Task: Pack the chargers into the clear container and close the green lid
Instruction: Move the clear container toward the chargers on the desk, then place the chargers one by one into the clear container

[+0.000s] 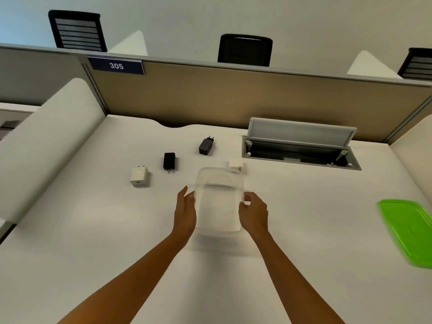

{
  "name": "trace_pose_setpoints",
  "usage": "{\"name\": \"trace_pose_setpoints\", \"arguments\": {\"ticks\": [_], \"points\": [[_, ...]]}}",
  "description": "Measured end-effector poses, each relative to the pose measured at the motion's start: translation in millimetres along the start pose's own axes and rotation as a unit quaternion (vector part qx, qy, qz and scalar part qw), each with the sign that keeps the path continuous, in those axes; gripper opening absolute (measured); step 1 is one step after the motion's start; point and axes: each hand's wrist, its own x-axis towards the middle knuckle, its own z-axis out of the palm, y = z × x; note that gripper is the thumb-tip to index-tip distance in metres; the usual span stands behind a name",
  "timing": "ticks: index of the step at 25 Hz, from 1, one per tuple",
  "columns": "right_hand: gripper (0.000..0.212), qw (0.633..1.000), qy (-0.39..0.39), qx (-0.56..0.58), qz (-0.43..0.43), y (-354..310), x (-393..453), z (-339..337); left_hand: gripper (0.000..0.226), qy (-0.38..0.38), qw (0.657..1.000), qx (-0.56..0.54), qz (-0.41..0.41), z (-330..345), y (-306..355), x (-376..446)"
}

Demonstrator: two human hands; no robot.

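Clear container [218,202] sits mid-desk, lid off, long axis running away from the camera, open side up. Nothing visible inside it. Walls are near-invisible against the white desk [93,242], so the exact rim line is hard to trace.

Left hand [185,210] is flat against the container's left wall, fingers extended, not curled. Right hand [253,212] grips the right rim, fingers wrapped over the edge.

Green lid [409,230] lies flat at far right, well apart from the container, cut off by the frame edge and motion-blurred.

Four chargers on the desk beyond the container:
- white charger [139,176], far left, prongs pointing away, port facing the camera
- black charger [169,161], prongs pointing toward the camera
- black charger [206,146] farther back, tilted, prongs up-right
- white charger [236,166] just beyond the container's far right corner, partly seen through the wall, blurry

No brand text legible on any charger. Only readable writing: "305" on the blue plate [116,65] on the partition. Cable hatch [301,148] in the desk stands open at right.
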Motion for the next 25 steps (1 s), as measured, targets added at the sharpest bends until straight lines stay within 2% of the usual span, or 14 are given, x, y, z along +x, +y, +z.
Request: {"name": "trace_pose_setpoints", "arguments": {"ticks": [10,12,15,17,18,21,24,25], "points": [[0.039,0.998,-0.054,-0.032,0.009,0.4,3.9,7.0,0.043,-0.005,0.999,0.03,0.031,-25.0,-13.7,18.2],[0.047,0.996,-0.07,-0.039,0.026,1.5,13.9,-1.9,0.043,0.005,0.995,0.074,0.061,-33.9,-22.5,21.1],[0.044,0.996,-0.064,-0.057,0.02,-1.3,46.8,-19.8,0.044,0.018,0.979,0.174,0.102,-61.3,-48.0,24.8],[0.037,0.992,-0.077,-0.098,-0.013,-6.0,78.1,-27.1,0.044,-0.032,0.95,0.272,0.146,-81.3,-67.9,26.3],[0.035,0.986,-0.093,-0.132,-0.036,-9.7,95.1,-27.2,0.045,-0.06,0.925,0.327,0.183,-89.1,-76.2,27.0],[0.045,0.956,-0.139,-0.239,-0.103,-22.2,142.0,-18.3,0.053,-0.087,0.851,0.445,0.267,-98.2,-91.6,29.4],[0.064,0.903,-0.17,-0.347,-0.188,-33.9,181.1,-3.2,0.055,-0.06,0.83,0.48,0.277,-95.9,-94.6,32.8],[0.068,0.882,-0.202,-0.364,-0.219,-37.2,191.7,1.5,0.054,-0.057,0.827,0.484,0.279,-95.2,-95.2,32.9]]}}
